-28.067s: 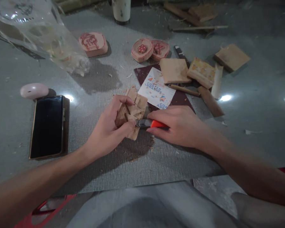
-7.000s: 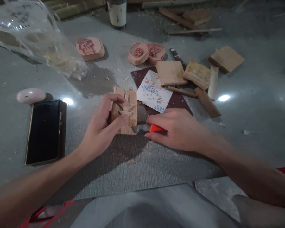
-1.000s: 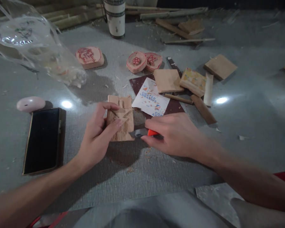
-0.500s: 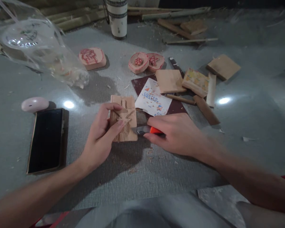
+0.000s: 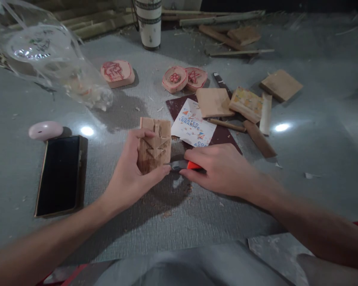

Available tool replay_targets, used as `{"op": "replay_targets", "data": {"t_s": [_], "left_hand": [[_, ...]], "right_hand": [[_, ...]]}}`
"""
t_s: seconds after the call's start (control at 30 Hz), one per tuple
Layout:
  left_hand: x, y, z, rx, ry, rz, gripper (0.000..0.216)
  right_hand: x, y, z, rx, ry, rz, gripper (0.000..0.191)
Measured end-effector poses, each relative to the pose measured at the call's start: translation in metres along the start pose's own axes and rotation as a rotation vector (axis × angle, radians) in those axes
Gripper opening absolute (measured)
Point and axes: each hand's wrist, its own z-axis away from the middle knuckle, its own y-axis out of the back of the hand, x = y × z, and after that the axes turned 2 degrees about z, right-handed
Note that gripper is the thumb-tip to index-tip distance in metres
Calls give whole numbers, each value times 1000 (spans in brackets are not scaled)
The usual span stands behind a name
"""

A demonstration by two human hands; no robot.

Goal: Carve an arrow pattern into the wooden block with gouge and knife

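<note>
My left hand [image 5: 130, 174] grips a small carved wooden block [image 5: 154, 143], tilted up off the grey table [image 5: 316, 159], with thumb on top and fingers under its lower edge. The block's face shows cut notches and a zigzag shape. My right hand [image 5: 223, 171] is closed round an orange utility knife [image 5: 185, 165]. Its grey blade end points left and meets the block's lower right corner, close to my left fingertips. Wood shavings lie on the table below the block.
A black phone [image 5: 59, 174] and a pink oval case [image 5: 45, 130] lie at left. A clear plastic bag [image 5: 53, 63] sits at back left. Sandpaper sheets [image 5: 193, 127], carved round stamps [image 5: 174, 78], square wood pieces [image 5: 213, 101] and sticks lie behind, with a paper cup [image 5: 149, 24] farther back.
My left hand has shifted its grip, tilting the block up and cupping its lower edge. The knife blade has moved left to the block's lower corner.
</note>
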Motion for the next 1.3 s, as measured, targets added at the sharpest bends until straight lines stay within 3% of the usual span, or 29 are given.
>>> {"op": "replay_targets", "data": {"t_s": [0.9,1.3], "left_hand": [[-1,-1,0,-49,-51,-110,68],[-1,-1,2,-65,-13,-117,73]], "right_hand": [[-2,3,0,-30,3,29,36],[-6,7,0,-63,-14,15,24]]}}
